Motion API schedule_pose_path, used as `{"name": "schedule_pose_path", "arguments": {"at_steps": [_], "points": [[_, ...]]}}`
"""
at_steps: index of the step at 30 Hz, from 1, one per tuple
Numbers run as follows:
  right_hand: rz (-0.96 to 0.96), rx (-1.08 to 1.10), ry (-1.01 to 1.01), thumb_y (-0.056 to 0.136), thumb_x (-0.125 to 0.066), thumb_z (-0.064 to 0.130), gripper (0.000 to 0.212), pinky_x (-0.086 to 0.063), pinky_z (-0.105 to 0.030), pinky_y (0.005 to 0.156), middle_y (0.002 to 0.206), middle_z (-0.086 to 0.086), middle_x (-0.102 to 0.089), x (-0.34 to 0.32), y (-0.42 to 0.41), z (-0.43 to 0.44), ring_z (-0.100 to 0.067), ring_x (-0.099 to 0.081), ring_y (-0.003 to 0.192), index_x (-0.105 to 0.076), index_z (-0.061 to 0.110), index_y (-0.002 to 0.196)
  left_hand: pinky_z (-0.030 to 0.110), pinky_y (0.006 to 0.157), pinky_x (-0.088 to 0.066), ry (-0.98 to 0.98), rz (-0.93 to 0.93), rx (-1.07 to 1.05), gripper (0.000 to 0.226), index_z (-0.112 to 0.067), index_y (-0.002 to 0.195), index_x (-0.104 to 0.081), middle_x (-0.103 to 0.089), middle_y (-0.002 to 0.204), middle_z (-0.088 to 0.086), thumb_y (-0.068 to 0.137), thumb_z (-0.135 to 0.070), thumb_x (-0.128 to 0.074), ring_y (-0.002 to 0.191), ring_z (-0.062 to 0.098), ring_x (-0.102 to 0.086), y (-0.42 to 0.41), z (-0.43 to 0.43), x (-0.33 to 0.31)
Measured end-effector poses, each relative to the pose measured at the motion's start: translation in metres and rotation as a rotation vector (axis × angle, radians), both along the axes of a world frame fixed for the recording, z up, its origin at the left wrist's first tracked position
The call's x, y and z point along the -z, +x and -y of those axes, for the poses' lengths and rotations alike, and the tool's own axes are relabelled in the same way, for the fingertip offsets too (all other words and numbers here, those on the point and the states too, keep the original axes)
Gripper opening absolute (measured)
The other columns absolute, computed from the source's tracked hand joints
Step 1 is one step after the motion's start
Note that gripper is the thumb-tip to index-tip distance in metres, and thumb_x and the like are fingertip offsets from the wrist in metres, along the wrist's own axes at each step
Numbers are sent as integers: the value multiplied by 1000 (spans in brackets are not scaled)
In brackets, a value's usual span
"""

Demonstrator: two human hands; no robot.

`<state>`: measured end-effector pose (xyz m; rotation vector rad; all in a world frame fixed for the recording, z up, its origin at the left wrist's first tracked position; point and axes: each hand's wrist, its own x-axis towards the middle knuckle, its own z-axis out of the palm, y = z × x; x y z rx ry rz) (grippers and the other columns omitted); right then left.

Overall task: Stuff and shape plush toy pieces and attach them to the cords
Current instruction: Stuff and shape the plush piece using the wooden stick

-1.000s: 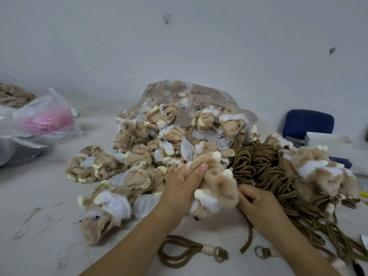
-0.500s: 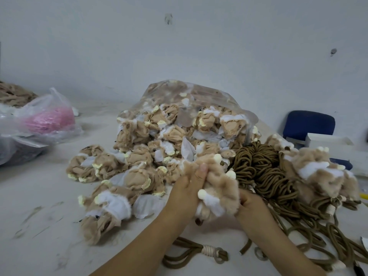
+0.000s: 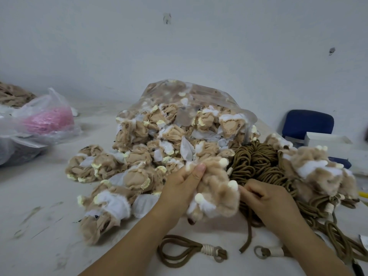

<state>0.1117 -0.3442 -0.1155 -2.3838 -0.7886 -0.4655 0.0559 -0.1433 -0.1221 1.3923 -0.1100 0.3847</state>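
The left hand [image 3: 182, 189] grips a tan and white plush toy piece [image 3: 218, 193] from its left side, thumb pressed on top, while the right hand [image 3: 267, 203] sits just beside it with curled fingers pinching the toy's right edge, both held just above a pale table [image 3: 33, 198]. Behind the toy lies a heap of limp plush skins [image 3: 139, 156] spilling from a clear plastic bag [image 3: 201, 96], with a tangle of brown cords [image 3: 256, 162] to the right, fluffy finished pieces [image 3: 316, 172] beyond. A looped cord [image 3: 185, 253] lies near the forearms.
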Motion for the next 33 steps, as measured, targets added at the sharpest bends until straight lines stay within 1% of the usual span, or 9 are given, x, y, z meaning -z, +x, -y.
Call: {"name": "schedule_pose_path", "arguments": {"at_steps": [7, 10, 13, 16, 19, 23, 28, 31, 33], "points": [[-9, -37, 59, 79, -42, 57, 42, -41, -21, 52, 57, 3, -55, 7, 1, -6, -11, -51, 53, -50, 23, 56, 23, 75, -54, 19, -10, 144, 31, -24, 97, -76, -75, 89, -1, 85, -49, -62, 90, 12, -71, -3, 6, -1], [-254, -53, 168, 88, -57, 18, 18, -54, -46, 71, 73, -6, -69, 24, 3, -16, -24, -65, 72, -70, 18, 77, 19, 74, -53, 19, -6, 143, 21, -30, 90, -78, -75, 85, -4, 93, -38, -59, 87, 8, -70, 1, 16, 1], [-355, -55, 260, 86, -57, -5, 59, -47, -10, 61, 60, 21, -66, 29, -2, -22, -3, -63, 65, -69, 46, 57, 16, 69, -52, 34, -26, 32, 24, -34, 83, -78, -76, 84, -5, 86, -48, -59, 83, 6, -71, 5, 15, 3], [-340, -64, 295, 80, -61, 21, 43, -40, -3, 54, 63, 33, -63, 25, -6, -29, 9, -59, 65, -64, 60, 61, 14, 72, -51, 114, 40, -69, 28, -40, 88, -75, -76, 88, -12, 91, -54, -51, 87, 1, -70, 7, 13, 7], [-379, -30, 322, 87, -61, 28, 18, -40, -23, 53, 64, 5, -64, 26, -4, -26, -2, -49, 53, -67, 29, 70, 12, 61, -46, 152, 118, -228, 32, -33, 78, -63, -64, 68, -17, 93, -56, -45, 64, -4, -58, 6, 10, 12], [-379, 19, 257, 92, -56, 32, 27, -38, -32, 56, 69, -10, -63, 25, -1, -20, -18, -50, 56, -66, 13, 75, 16, 53, -39, 162, 110, -302, 40, -23, 71, -56, -51, 54, -11, 84, -58, -44, 53, 0, -45, 7, 9, 13], [-268, 3, 241, 80, -50, 57, 49, -34, -32, 51, 55, -5, -53, 17, -3, -15, -7, -42, 48, -55, 12, 60, 43, 81, -55, 57, 31, -205, 41, -25, 75, -69, -67, 77, 14, 82, -58, -45, 75, 17, -63, 8, 4, 10], [-232, -9, 245, 71, -41, 67, 51, -31, -28, 49, 48, 3, -46, 15, -4, -13, -5, -38, 45, -47, 19, 53, 32, 76, -56, 75, 23, -171, 44, -27, 78, -72, -70, 86, 22, 81, -61, -43, 78, 14, -67, 7, 2, 9], [-220, -11, 244, 68, -38, 69, 50, -28, -22, 47, 47, 4, -46, 13, -5, -12, -5, -39, 44, -44, 22, 51, 16, 68, -53, 59, 29, -120, 41, -36, 76, -76, -75, 81, 4, 83, -58, -42, 79, 5, -70, 5, 1, 6]]}}
